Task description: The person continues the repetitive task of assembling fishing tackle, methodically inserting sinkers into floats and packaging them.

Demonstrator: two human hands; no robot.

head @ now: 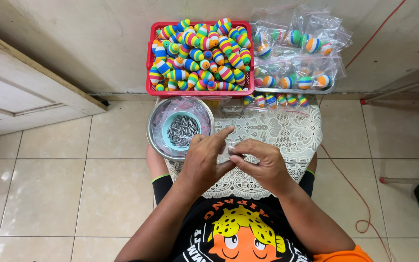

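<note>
My left hand [204, 160] and my right hand [263, 162] meet over a white lace-covered board [297, 131] on my lap. Between the fingertips of both hands is a small clear plastic bag [232, 148], hard to make out. A red basket [149, 60] full of several striped, multicoloured egg-shaped floats stands ahead against the wall. To the left of my hands sits a round metal bowl [153, 138] holding a teal cup [168, 123] of small grey metal weights.
A tray [292, 90] at the back right carries several clear bags, each with a striped float inside. A row of bagged floats [277, 101] lies on the lace. A white door [20, 97] is at left, a red cord [350, 189] on the tiled floor at right.
</note>
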